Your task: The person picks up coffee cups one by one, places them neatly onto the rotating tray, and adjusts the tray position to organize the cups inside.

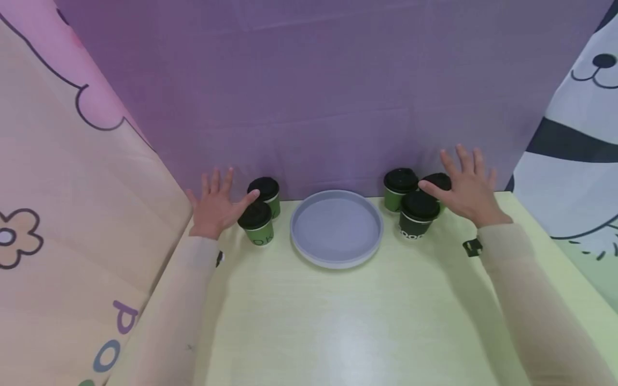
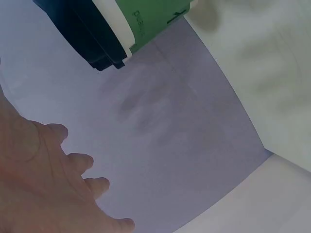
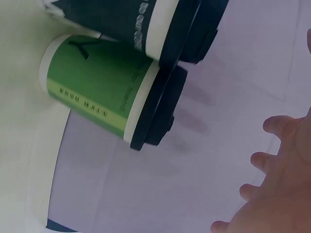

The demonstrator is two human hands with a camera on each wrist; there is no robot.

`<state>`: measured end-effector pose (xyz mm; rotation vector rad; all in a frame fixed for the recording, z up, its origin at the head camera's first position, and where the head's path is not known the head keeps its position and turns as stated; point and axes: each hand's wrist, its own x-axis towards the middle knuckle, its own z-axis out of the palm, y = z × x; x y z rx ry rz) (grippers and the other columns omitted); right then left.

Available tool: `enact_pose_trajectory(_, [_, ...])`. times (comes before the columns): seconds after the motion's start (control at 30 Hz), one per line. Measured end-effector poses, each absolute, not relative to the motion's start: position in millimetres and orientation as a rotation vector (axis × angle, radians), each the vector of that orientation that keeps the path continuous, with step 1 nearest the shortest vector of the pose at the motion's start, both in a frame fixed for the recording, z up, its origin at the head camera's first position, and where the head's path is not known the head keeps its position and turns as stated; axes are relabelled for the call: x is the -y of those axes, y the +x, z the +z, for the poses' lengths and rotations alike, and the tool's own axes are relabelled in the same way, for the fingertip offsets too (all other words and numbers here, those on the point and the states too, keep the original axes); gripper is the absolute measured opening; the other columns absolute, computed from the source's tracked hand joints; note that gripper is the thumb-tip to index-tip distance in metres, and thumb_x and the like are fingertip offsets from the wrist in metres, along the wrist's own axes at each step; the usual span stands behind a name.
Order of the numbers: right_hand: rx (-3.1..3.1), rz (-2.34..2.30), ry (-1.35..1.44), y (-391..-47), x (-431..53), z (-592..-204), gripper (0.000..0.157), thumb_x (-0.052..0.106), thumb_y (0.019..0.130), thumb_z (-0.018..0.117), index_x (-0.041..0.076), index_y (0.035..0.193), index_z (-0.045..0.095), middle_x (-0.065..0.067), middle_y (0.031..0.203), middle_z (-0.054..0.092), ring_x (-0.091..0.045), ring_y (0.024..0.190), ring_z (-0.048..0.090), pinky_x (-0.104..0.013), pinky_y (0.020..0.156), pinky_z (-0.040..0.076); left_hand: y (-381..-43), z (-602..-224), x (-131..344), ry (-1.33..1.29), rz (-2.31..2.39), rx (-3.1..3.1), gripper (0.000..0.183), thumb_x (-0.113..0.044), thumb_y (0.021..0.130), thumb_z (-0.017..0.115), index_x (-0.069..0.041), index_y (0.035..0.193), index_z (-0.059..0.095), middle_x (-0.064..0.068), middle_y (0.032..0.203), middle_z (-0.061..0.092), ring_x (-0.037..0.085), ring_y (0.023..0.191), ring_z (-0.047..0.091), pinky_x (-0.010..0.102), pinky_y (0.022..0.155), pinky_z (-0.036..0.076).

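My left hand (image 1: 214, 209) is held with spread fingers beside two green paper cups with black lids, a front one (image 1: 259, 233) and a back one (image 1: 271, 203). Its thumb overlaps the cups in the head view; whether it touches them I cannot tell. On the right, my spread right hand (image 1: 468, 193) hovers near three lidded cups: a dark one (image 1: 414, 226) in front, a green one (image 1: 393, 201) behind it, and another green cup (image 3: 92, 82) partly hidden by the hand in the head view. Neither hand holds anything. Between the groups lies a round grey tray (image 1: 337, 262).
The cups and tray stand along the back of a pale table (image 1: 299, 321). A purple cloth (image 1: 309, 96) rises right behind them. Printed cloths with a flower (image 1: 19, 236) and a panda-like figure (image 1: 579, 177) close off the left and right sides.
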<state>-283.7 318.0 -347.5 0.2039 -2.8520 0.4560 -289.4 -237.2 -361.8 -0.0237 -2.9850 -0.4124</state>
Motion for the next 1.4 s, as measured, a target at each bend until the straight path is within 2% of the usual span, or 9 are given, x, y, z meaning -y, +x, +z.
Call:
enact_pose_trajectory(0.2, [2.779, 0.517, 0.228, -275.2, -307.3, -350.0, 0.094, 0.072, 0.095, 0.048, 0.022, 0.166, 0.012, -0.018, 0.173, 0.0, -0.051, 0.156, -0.008, -0.083, 0.112, -0.001, -286.7, -366.2, 230.1, -0.048, -0.446, 2.915, 0.099, -0.086, 0.091, 0.03, -0.027, 0.166, 0.001, 0.02, 0.172, 0.0, 0.046, 0.158, -0.004, 0.077, 0.118, -0.005])
enact_pose_trajectory(0.33, [2.711, 0.6, 0.229, -267.6, -298.2, -349.8, 0.086, 0.063, 0.096, 0.056, 0.015, 0.162, 0.03, -0.023, 0.168, 0.016, -0.055, 0.152, 0.008, -0.081, 0.111, 0.007, -282.1, -370.8, 219.1, -0.132, -0.48, 2.76, 0.086, -0.068, 0.098, 0.047, -0.015, 0.163, 0.027, 0.025, 0.164, 0.033, 0.045, 0.154, 0.024, 0.072, 0.12, 0.013])
enact_pose_trajectory(0.43, [2.642, 0.672, 0.226, -262.1, -291.9, -349.8, 0.07, 0.05, 0.097, 0.063, 0.006, 0.149, 0.048, -0.029, 0.157, 0.033, -0.056, 0.143, 0.022, -0.077, 0.109, 0.015, -276.0, -372.2, 207.4, -0.199, -0.53, 2.622, 0.066, -0.049, 0.098, 0.062, -0.006, 0.147, 0.052, 0.023, 0.144, 0.058, 0.044, 0.138, 0.048, 0.065, 0.115, 0.03])
enact_pose_trajectory(0.5, [2.598, 0.724, 0.226, -258.4, -287.9, -350.0, 0.058, 0.042, 0.098, 0.064, 0.001, 0.138, 0.056, -0.032, 0.148, 0.042, -0.056, 0.136, 0.029, -0.073, 0.107, 0.019, -271.2, -372.6, 199.4, -0.236, -0.583, 2.547, 0.054, -0.04, 0.096, 0.068, -0.003, 0.134, 0.063, 0.021, 0.131, 0.067, 0.041, 0.124, 0.059, 0.059, 0.108, 0.04])
enact_pose_trajectory(0.57, [2.561, 0.78, 0.225, -254.3, -284.6, -350.4, 0.05, 0.035, 0.099, 0.064, -0.002, 0.132, 0.06, -0.033, 0.14, 0.048, -0.054, 0.131, 0.034, -0.069, 0.107, 0.023, -266.5, -372.8, 191.1, -0.263, -0.634, 2.5, 0.044, -0.034, 0.095, 0.071, -0.002, 0.125, 0.068, 0.019, 0.121, 0.072, 0.04, 0.114, 0.065, 0.055, 0.102, 0.046])
enact_pose_trajectory(0.67, [2.53, 0.868, 0.22, -247.3, -281.2, -351.5, 0.045, 0.031, 0.1, 0.063, -0.005, 0.129, 0.061, -0.032, 0.133, 0.053, -0.051, 0.125, 0.042, -0.064, 0.105, 0.03, -260.0, -375.3, 179.3, -0.279, -0.701, 2.473, 0.037, -0.031, 0.095, 0.071, -0.003, 0.119, 0.071, 0.018, 0.112, 0.074, 0.037, 0.106, 0.067, 0.052, 0.094, 0.052])
enact_pose_trajectory(0.83, [2.526, 0.943, 0.211, -237.8, -278.9, -355.4, 0.044, 0.028, 0.102, 0.061, -0.005, 0.131, 0.061, -0.03, 0.13, 0.059, -0.047, 0.12, 0.052, -0.061, 0.102, 0.037, -249.7, -379.7, 161.5, -0.279, -0.822, 2.475, 0.032, -0.03, 0.097, 0.068, -0.006, 0.117, 0.072, 0.014, 0.107, 0.074, 0.033, 0.102, 0.066, 0.049, 0.086, 0.054])
enact_pose_trajectory(1.1, [2.499, 0.966, 0.232, -238.4, -276.2, -360.6, 0.04, 0.027, 0.103, 0.061, -0.004, 0.128, 0.063, -0.028, 0.127, 0.063, -0.044, 0.116, 0.056, -0.06, 0.098, 0.041, -246.3, -390.9, 143.0, -0.297, -0.883, 2.454, 0.024, -0.029, 0.097, 0.068, -0.009, 0.111, 0.073, 0.005, 0.091, 0.073, 0.022, 0.079, 0.067, 0.038, 0.069, 0.053])
enact_pose_trajectory(1.4, [2.506, 0.97, 0.247, -241.3, -274.1, -363.4, 0.033, 0.021, 0.101, 0.064, -0.003, 0.123, 0.065, -0.026, 0.122, 0.065, -0.043, 0.113, 0.058, -0.057, 0.097, 0.043, -242.2, -398.1, 132.2, -0.314, -0.857, 2.463, 0.023, -0.029, 0.097, 0.068, -0.012, 0.11, 0.074, 0.006, 0.086, 0.072, 0.02, 0.072, 0.063, 0.035, 0.061, 0.048])
